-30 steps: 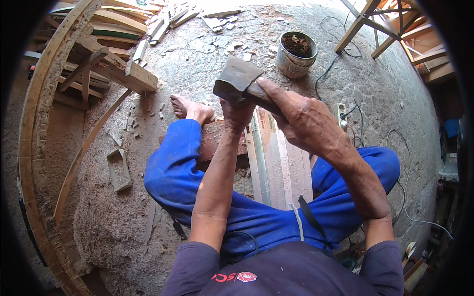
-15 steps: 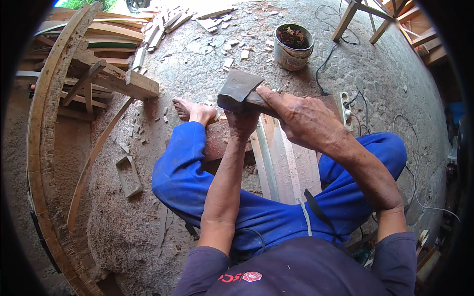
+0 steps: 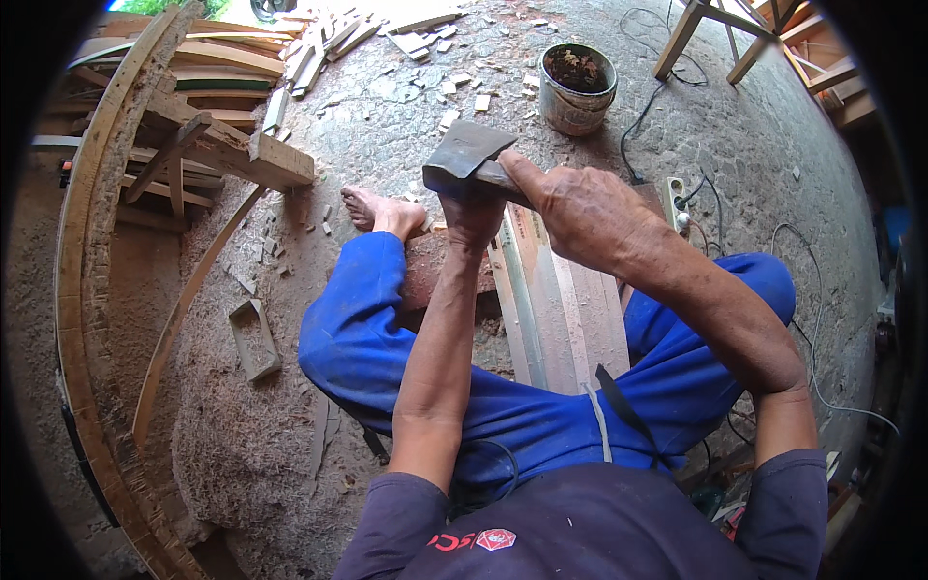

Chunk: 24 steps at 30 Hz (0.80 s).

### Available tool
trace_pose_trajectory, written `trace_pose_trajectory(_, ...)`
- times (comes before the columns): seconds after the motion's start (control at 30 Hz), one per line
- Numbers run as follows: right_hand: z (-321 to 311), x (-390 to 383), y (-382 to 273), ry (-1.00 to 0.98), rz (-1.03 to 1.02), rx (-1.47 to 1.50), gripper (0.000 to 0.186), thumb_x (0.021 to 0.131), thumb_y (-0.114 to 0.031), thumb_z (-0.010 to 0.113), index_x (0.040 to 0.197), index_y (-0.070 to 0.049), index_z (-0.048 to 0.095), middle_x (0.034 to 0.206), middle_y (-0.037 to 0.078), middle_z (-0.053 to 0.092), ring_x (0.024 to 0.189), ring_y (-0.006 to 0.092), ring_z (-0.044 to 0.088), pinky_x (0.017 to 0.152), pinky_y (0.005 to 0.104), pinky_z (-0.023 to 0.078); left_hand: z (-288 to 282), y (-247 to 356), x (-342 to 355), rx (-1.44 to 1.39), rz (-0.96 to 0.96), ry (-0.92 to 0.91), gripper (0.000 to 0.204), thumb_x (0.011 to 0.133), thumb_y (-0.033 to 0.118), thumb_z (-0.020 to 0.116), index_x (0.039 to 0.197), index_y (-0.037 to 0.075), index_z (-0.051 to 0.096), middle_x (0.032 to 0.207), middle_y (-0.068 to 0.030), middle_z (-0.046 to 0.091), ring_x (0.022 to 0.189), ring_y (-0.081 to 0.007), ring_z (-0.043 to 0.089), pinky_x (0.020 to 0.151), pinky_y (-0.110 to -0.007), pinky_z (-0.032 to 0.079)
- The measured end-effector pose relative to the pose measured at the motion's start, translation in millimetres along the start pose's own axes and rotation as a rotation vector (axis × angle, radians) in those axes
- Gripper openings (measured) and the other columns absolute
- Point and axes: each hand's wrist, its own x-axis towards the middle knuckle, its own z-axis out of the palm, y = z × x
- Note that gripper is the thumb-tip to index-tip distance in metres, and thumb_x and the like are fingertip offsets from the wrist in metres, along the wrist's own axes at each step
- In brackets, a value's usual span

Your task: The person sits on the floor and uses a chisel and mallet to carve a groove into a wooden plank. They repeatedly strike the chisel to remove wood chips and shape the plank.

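A hatchet with a dark, worn metal head [image 3: 470, 147] is raised in front of me, above the planks. Its short handle lies in my right hand [image 3: 592, 215], whose fingers wrap round it close to the head, the index finger stretched along it. Right under the hatchet head is my left hand [image 3: 472, 220], its wrist upright. The head covers the left fingers, so I cannot see what they hold, if anything. Between my legs lie long pale planks [image 3: 556, 314] dusted with shavings, on a reddish block [image 3: 432, 275].
A dirty bucket [image 3: 577, 114] with scraps inside stands beyond my hands. A power strip [image 3: 676, 205] with plugged cords lies at the right. Curved timbers [image 3: 85, 222] and a wooden beam [image 3: 282, 162] rise at the left. A small wooden box [image 3: 254, 340] sits among shavings.
The hatchet has tilted a little and shifted slightly up and left, with my right hand rising along with it. My left hand stays beneath the head.
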Motion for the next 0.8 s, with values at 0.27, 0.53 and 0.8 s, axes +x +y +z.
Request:
trace_pose_trajectory(0.27, -15.8, -22.2, 1.2, 0.354, -0.166, 0.253, 0.068, 0.089, -0.003, 0.066, 0.151, -0.013, 0.040, 0.098, 0.023, 0.072, 0.085, 0.0389, 0.072, 0.074, 0.0510, 0.058, 10.6, -19.5, 26.9, -0.399, -0.105, 0.037, 0.013, 0.085, 0.010, 0.076, 0.094, 0.004, 0.068, 0.096, -0.0032, 0.072, 0.086, -0.0110, 0.066, 0.074, -0.030, 0.053)
trace_pose_trajectory(0.53, -102.2, -3.4, -31.3, 0.923, -0.252, 0.144, 0.046, 0.090, -0.005, 0.068, 0.133, -0.007, 0.050, 0.089, 0.016, 0.069, 0.076, 0.0285, 0.072, 0.067, 0.0439, 0.058, 5.7, -88.0, -0.4, 0.057, -0.067, -0.218, 0.021, 0.082, 0.018, 0.079, 0.100, 0.027, 0.072, 0.093, -0.0006, 0.068, 0.082, -0.0231, 0.067, 0.068, -0.039, 0.050)
trace_pose_trajectory(0.8, 3.3, -12.2, 5.0, 0.079, -0.047, 0.156, 0.062, 0.090, -0.004, 0.058, 0.149, -0.011, 0.039, 0.099, 0.025, 0.070, 0.093, 0.0417, 0.071, 0.078, 0.0538, 0.056, 5.1, 13.1, -21.3, -0.225, -0.097, 0.050, 0.041, 0.082, 0.013, 0.083, 0.119, 0.006, 0.066, 0.109, -0.0049, 0.071, 0.095, -0.0168, 0.069, 0.086, -0.034, 0.055)
